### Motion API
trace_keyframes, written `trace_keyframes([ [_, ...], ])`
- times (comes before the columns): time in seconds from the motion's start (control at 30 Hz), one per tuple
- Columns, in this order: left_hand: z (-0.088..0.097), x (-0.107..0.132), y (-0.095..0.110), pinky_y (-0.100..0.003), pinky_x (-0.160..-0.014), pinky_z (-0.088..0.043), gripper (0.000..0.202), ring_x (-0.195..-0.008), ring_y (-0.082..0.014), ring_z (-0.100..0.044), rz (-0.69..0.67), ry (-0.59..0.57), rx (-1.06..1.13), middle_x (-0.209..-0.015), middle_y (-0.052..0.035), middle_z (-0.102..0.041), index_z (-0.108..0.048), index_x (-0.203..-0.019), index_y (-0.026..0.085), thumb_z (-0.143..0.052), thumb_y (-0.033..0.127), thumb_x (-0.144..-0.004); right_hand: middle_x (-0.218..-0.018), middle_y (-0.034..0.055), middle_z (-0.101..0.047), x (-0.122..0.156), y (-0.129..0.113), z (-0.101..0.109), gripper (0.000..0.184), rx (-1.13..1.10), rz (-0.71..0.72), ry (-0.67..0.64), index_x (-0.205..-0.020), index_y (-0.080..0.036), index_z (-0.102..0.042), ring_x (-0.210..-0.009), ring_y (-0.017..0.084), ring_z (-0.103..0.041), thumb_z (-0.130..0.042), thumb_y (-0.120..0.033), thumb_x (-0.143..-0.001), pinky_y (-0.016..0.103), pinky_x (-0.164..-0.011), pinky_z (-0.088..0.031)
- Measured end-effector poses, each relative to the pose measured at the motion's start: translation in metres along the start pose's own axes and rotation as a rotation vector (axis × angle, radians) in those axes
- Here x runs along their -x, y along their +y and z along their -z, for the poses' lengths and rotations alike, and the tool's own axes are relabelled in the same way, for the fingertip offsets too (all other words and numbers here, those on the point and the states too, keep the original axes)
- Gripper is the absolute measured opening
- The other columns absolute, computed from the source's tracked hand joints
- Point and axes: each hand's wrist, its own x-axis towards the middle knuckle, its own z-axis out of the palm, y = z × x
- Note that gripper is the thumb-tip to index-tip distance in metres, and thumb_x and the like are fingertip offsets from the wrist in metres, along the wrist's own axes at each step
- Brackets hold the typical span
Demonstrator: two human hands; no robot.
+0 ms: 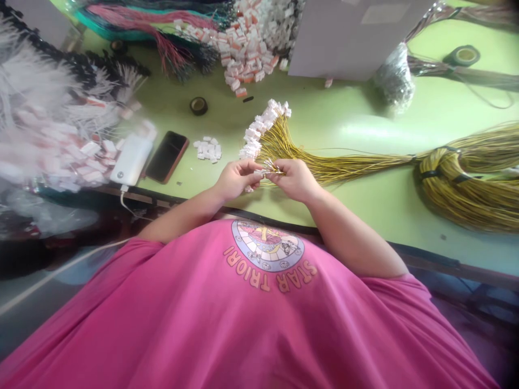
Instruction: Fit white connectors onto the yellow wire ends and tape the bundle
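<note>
While both hands meet at near worktop (365, 124) edge, left hand (234, 179) and right hand (297, 180) pinch terminal ends of few yellow wires (271, 166) between fingertips; fingers closed narrow on wire tips. Yellow wire bundle (344, 161) runs from hands toward right, long axis roughly parallel to worktop edge; right hand nearer bundle. Finished white connectors (259, 129) fan just beyond hands. Loose connector pile (207, 149) lies left, beside phone (166, 156).
</note>
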Motion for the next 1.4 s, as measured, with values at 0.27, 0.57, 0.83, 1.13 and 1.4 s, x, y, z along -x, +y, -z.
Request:
trace_keyframes([
  [0.27,-0.002,-0.002,0.002,-0.019,-0.039,-0.037,0.046,-0.043,-0.008,-0.052,0.006,-0.002,-0.063,-0.051,0.0018,-0.058,-0.06,-0.078,0.015,-0.086,0.044,-0.054,-0.058,-0.0015,-0.048,-0.001,0.004,-0.003,0.024,0.005,-0.01,-0.007,-0.063,-0.013,-0.058,-0.059,0.01,-0.04,-0.056,-0.034,-0.074,0.023,-0.057,-0.03],
  [0.57,-0.002,0.001,0.002,-0.018,-0.04,-0.035,0.042,-0.043,-0.0074,-0.052,0.031,0.031,-0.038,-0.053,0.0021,-0.057,-0.057,-0.08,0.016,-0.084,0.042,-0.06,-0.06,-0.0006,-0.053,0.0,-0.001,-0.001,0.022,-0.021,-0.065,0.06,-0.069,-0.012,-0.063,-0.06,0.011,-0.044,-0.057,-0.033,-0.072,0.023,-0.057,-0.032],
  [0.83,-0.001,0.002,-0.003,-0.02,-0.04,-0.036,0.042,-0.044,-0.008,-0.052,-0.009,0.023,-0.028,-0.056,0.0015,-0.058,-0.058,-0.081,0.017,-0.083,0.044,-0.061,-0.055,-0.0026,-0.045,0.0,0.002,-0.004,0.02,-0.002,-0.064,0.081,-0.062,-0.014,-0.057,-0.057,0.009,-0.038,-0.056,-0.031,-0.07,0.023,-0.055,-0.029],
  [1.13,0.001,-0.002,-0.006,-0.019,-0.042,-0.041,0.041,-0.047,-0.0084,-0.055,-0.037,0.096,-0.018,-0.057,0.0017,-0.06,-0.059,-0.084,0.016,-0.083,0.04,-0.062,-0.055,-0.0035,-0.041,-0.001,0.0,-0.003,0.021,-0.055,-0.109,0.089,-0.06,-0.014,-0.054,-0.057,0.008,-0.035,-0.056,-0.032,-0.071,0.024,-0.055,-0.028],
  [1.4,0.008,-0.004,-0.009,-0.021,-0.042,-0.045,0.037,-0.051,-0.0106,-0.059,-0.027,0.083,0.025,-0.06,0.0025,-0.06,-0.059,-0.09,0.015,-0.081,0.034,-0.066,-0.057,-0.003,-0.043,-0.001,0.0,0.001,0.021,-0.125,-0.127,0.087,-0.063,-0.013,-0.057,-0.058,0.009,-0.037,-0.057,-0.033,-0.072,0.024,-0.057,-0.029],
])
